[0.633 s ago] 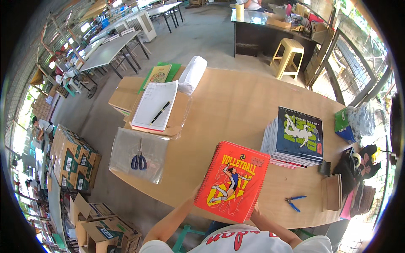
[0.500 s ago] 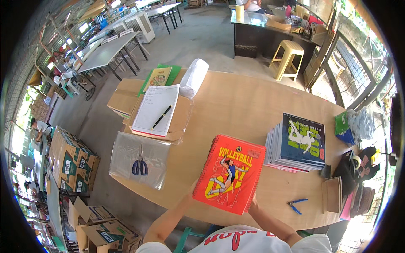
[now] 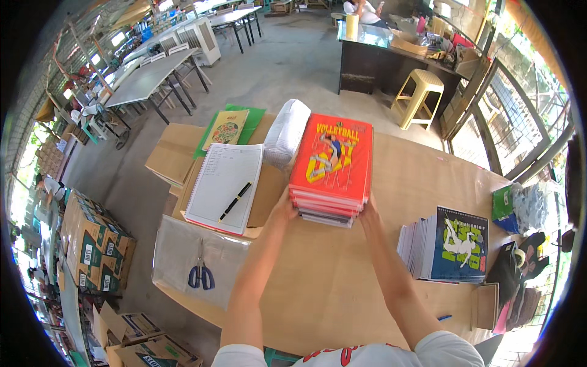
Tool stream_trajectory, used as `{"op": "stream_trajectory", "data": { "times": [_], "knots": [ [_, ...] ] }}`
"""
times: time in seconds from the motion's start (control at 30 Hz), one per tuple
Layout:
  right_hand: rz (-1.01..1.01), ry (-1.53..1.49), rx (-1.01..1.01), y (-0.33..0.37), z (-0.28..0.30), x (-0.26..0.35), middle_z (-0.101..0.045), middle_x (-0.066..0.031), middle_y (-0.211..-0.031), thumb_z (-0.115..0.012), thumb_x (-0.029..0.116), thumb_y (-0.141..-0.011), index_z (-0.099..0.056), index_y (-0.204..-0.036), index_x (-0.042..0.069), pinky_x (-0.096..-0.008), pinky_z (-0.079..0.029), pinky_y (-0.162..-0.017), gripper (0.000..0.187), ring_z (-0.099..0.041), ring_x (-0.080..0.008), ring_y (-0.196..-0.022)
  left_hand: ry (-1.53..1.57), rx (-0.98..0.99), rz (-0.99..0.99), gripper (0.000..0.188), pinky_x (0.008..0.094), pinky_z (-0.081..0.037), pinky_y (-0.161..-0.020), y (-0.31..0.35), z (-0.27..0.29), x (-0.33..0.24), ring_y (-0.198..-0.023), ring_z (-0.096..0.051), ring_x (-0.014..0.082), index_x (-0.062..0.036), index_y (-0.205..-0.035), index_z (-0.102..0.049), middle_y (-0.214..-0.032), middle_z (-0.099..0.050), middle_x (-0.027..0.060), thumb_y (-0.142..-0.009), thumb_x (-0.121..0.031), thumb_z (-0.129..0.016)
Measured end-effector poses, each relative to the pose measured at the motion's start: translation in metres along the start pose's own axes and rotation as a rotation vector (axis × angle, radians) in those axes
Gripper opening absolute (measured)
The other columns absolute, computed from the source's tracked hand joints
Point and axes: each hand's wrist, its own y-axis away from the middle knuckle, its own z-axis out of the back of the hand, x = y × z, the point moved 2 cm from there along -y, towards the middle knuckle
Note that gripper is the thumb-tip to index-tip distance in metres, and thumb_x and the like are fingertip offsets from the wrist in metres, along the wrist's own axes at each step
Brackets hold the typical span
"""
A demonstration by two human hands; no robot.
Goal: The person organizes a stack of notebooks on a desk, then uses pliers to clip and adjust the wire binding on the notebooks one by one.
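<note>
A stack of spiral notebooks with a red, yellow-lettered cover (image 3: 333, 156) is between my hands at the far middle of the table. My left hand (image 3: 286, 207) grips its near left side, and my right hand (image 3: 368, 211) presses the near right side; their fingers are partly hidden by the stack. Whether the stack touches the tabletop, I cannot tell. Close by its left side lies a white wrapped bundle (image 3: 287, 131). To the right sits a second stack of notebooks with a dark blue cover (image 3: 460, 244).
An open ruled notebook (image 3: 223, 183) bears a black pen (image 3: 235, 202). Scissors (image 3: 201, 274) lie on clear plastic (image 3: 168, 251). Cardboard boxes (image 3: 101, 244) stand on the floor at left. A tape roll (image 3: 519, 257) and small brown box (image 3: 485, 306) are at right. Beyond is a yellow stool (image 3: 422, 98).
The red notebooks have moved away from me, from the near edge to the far middle beside the white bundle. My arms are now stretched forward. The view has shifted.
</note>
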Motion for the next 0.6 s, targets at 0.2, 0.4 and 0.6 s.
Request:
{"op": "stream_trajectory", "data": {
  "times": [0.2, 0.4, 0.6],
  "knots": [
    [-0.053, 0.038, -0.074, -0.084, -0.016, 0.049, -0.060, -0.0128, -0.129, -0.046, 0.059, -0.095, -0.052, -0.132, 0.007, -0.0461, -0.054, -0.091, 0.064, -0.062, -0.0260, -0.107, 0.072, -0.013, 0.309, 0.050, 0.0416, -0.025, -0.116, -0.101, -0.018, -0.020, -0.136, -0.040, 0.0216, -0.0164, -0.136, -0.054, -0.144, -0.050, -0.0020, -0.093, -0.041, -0.048],
    [-0.024, 0.057, -0.054, -0.100, -0.112, 0.042, -0.059, -0.0139, -0.132, -0.046, 0.062, -0.095, -0.049, -0.137, 0.007, -0.0464, -0.053, -0.095, 0.070, -0.062, -0.0276, -0.111, -0.748, -0.277, -0.476, 0.050, 0.0396, -0.041, -0.107, -0.130, 0.065, -0.027, -0.124, -0.054, 0.0264, -0.0049, -0.132, -0.052, -0.134, -0.058, 0.0117, -0.098, -0.040, -0.040],
    [-0.326, 0.733, -0.574, -0.065, -0.015, 0.129, -0.029, -0.0163, -0.154, -0.034, 0.083, -0.084, -0.024, -0.153, 0.019, -0.0644, -0.026, -0.106, 0.095, -0.025, -0.0400, -0.141, -0.065, -0.543, -0.049, 0.065, 0.0532, -0.019, -0.113, -0.084, -0.013, 0.002, -0.140, -0.027, 0.0285, -0.0162, -0.145, -0.036, -0.150, -0.035, 0.0114, -0.092, -0.051, -0.048]
  ]
}}
